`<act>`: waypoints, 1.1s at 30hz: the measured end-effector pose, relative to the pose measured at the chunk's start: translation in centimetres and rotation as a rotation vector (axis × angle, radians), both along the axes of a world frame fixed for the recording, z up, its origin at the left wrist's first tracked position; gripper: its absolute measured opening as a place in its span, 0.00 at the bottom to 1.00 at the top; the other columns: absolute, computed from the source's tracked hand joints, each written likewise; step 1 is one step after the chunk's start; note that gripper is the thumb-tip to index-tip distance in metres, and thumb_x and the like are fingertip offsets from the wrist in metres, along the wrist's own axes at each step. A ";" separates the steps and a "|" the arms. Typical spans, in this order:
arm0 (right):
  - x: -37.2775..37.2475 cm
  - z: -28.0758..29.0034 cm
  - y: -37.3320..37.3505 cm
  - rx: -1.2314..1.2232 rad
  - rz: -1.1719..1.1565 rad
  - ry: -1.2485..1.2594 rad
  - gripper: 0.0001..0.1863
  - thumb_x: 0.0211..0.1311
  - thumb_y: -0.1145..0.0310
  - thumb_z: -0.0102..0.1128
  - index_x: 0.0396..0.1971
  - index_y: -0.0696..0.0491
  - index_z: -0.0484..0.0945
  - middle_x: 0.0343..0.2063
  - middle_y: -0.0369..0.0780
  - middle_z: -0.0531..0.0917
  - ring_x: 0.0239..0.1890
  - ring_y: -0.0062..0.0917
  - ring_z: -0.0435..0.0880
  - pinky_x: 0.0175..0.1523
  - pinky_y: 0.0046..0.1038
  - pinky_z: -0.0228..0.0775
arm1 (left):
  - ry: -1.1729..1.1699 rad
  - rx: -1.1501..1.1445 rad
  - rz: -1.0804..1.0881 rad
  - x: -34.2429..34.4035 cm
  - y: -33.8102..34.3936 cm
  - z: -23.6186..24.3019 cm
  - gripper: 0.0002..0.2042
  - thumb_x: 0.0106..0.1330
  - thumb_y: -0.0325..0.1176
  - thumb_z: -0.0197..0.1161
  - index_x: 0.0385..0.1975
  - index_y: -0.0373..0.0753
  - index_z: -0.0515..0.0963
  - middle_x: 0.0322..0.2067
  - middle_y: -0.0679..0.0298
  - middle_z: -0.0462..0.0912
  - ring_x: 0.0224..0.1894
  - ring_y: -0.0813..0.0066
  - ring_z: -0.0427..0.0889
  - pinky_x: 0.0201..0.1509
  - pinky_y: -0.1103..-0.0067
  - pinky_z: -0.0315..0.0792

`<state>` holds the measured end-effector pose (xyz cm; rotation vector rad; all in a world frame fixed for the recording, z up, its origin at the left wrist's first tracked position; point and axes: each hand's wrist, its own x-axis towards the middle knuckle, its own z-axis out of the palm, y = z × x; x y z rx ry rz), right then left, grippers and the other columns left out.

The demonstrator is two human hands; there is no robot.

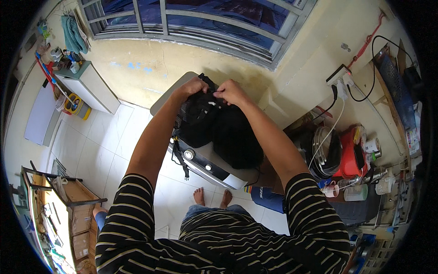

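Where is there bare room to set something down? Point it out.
Free: floor tiles between the white cabinet and the knobbed appliance; the appliance's far-left corner, beside the black bag. Crowded: the right side, with its red container and pink cup, and the bag's far end, under the left hand and right hand.

With twelve o'clock straight ahead of the person, I see both arms stretching forward and closing in toward each other. The left forearm slants from about eight o'clock toward eleven, ending in a left hand with its fingers curled down and inward. The right forearm comes up from four o'clock, and the right hand sits just past twelve, wrist bent, thumb and fingers drawn into a pinch pointing toward nine. The hands are near each other yet apart. Both bare feet stand around six o'clock.
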<state>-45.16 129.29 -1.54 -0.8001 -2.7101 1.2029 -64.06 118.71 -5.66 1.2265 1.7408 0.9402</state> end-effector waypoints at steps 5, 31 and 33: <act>-0.1 0.0 -0.6 0.168 0.036 0.110 0.10 0.52 0.66 0.69 0.28 0.58 0.84 0.22 0.47 0.84 0.24 0.35 0.84 0.32 0.34 0.75 | -0.244 -0.204 0.142 1.6 -0.3 2.1 0.17 0.56 0.41 0.61 0.41 0.37 0.81 0.43 0.58 0.79 0.46 0.69 0.73 0.55 0.73 0.65; 5.1 0.6 -16.2 0.483 0.051 0.328 0.12 0.58 0.61 0.65 0.32 0.55 0.83 0.28 0.42 0.84 0.24 0.32 0.82 0.31 0.29 0.75 | 0.452 0.143 0.253 3.5 0.7 6.0 0.36 0.62 0.57 0.62 0.56 0.27 0.71 0.46 0.47 0.81 0.46 0.63 0.84 0.44 0.74 0.77; 9.4 1.5 -16.6 0.302 0.038 0.396 0.10 0.58 0.64 0.66 0.35 0.54 0.83 0.29 0.40 0.84 0.21 0.23 0.79 0.29 0.23 0.72 | 0.280 0.412 0.368 5.2 -4.7 8.1 0.30 0.61 0.53 0.62 0.49 0.28 0.74 0.35 0.50 0.84 0.38 0.61 0.84 0.44 0.74 0.75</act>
